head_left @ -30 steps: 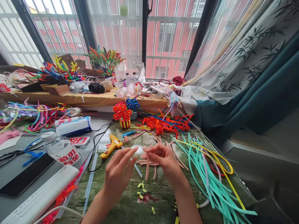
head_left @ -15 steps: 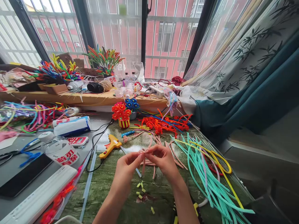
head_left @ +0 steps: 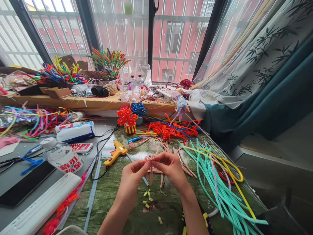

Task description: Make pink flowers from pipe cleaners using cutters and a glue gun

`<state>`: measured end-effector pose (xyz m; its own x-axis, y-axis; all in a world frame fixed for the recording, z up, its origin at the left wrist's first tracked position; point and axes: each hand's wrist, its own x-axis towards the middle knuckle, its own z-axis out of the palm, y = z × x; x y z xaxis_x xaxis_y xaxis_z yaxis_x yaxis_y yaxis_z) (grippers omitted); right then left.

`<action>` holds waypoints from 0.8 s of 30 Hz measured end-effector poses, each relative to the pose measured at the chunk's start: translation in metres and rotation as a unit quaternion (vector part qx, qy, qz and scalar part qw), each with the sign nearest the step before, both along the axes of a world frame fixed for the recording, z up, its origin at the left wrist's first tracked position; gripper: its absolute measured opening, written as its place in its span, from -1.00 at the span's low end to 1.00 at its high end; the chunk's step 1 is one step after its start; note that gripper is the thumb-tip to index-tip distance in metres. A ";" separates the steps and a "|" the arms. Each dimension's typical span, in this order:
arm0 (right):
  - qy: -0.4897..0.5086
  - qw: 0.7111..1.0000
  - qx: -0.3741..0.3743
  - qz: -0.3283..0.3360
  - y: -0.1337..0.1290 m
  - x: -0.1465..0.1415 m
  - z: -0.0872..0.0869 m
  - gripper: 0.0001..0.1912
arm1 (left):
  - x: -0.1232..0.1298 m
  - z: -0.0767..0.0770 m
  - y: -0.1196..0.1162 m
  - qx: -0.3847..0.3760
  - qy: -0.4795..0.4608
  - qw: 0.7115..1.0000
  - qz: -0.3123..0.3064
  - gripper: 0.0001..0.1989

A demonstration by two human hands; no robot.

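Between the fingertips of both hands is a pink pipe cleaner (head_left: 151, 176), its upper part bent into small loops and one end hanging down. My left hand (head_left: 133, 176) pinches it from the left, thumb against forefinger. From the right, my right hand (head_left: 171, 168) grips the same piece in a pinch. Behind the hands lie several loose pink pipe cleaners (head_left: 187, 168) on the green tabletop. A small pink coiled flower piece (head_left: 131, 145) on a stem rests beyond my left hand. Small yellow-green bits (head_left: 146, 205) are scattered below the hands.
A yellow glue gun (head_left: 117, 152) lies left of the hands, its black cord trailing. Turquoise pipe cleaners (head_left: 217, 186) spread at right. Red pieces (head_left: 166, 130) and a striped pot (head_left: 130, 129) of red flowers stand behind. A plastic bottle (head_left: 61, 155) and white power strip (head_left: 41, 205) sit at left.
The loops at the top of the pink pipe cleaner show more clearly between the fingertips. Both hands stay in nearly the same place, with the fingers slightly shifted.
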<state>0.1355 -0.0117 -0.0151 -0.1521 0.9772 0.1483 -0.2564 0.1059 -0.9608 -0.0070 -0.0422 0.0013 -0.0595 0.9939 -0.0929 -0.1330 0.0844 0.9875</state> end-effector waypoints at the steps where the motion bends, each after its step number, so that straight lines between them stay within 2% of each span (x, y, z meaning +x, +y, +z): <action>1: -0.007 1.000 0.007 -0.005 0.000 0.000 0.000 -0.80 | 0.000 -0.001 0.000 0.002 0.001 1.000 0.003 -0.70; 4: -0.005 1.000 0.004 -0.007 0.000 -0.001 -0.001 -0.79 | 0.004 -0.004 0.000 0.020 -0.002 0.999 0.028 -0.71; 7: 0.034 0.999 -0.035 0.008 -0.001 -0.003 -0.001 -0.76 | 0.010 -0.007 -0.004 0.068 0.028 0.996 0.056 -0.75; 9: 0.056 0.996 -0.061 0.018 -0.002 -0.004 0.001 -0.73 | 0.014 -0.008 -0.008 0.117 0.105 0.984 0.081 -0.80; 11: 0.066 0.994 -0.085 0.020 -0.002 -0.004 0.003 -0.71 | 0.016 -0.010 -0.010 0.186 0.220 0.951 0.109 -0.86; 12: 0.067 0.993 -0.096 0.021 -0.003 -0.004 0.003 -0.71 | 0.015 -0.011 -0.011 0.231 0.277 0.925 0.121 -0.89; 14: 0.071 0.990 -0.118 0.022 -0.002 -0.004 0.004 -0.70 | 0.013 -0.014 -0.011 0.336 0.377 0.853 0.134 -0.92; 17: 0.075 0.987 -0.141 0.031 -0.001 -0.002 0.002 -0.68 | 0.003 -0.016 -0.007 0.469 0.503 0.718 0.109 -0.87; 19: 0.078 0.985 -0.148 0.038 0.000 -0.001 0.001 -0.68 | -0.005 -0.012 -0.005 0.527 0.574 0.623 0.065 -0.84; 21: 0.082 0.984 -0.153 0.045 0.000 0.001 -0.001 -0.70 | -0.011 -0.003 -0.003 0.568 0.621 0.540 0.019 -0.80; 24: 0.091 0.981 -0.157 0.061 0.001 0.002 -0.003 -0.74 | -0.017 0.013 -0.002 0.607 0.651 0.455 -0.022 -0.72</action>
<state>0.1376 -0.0103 -0.0185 -0.2693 0.9552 -0.1229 -0.4183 -0.2309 -0.8785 -0.0241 -0.0439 0.0142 0.7439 0.2698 0.6113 0.6073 -0.6547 -0.4501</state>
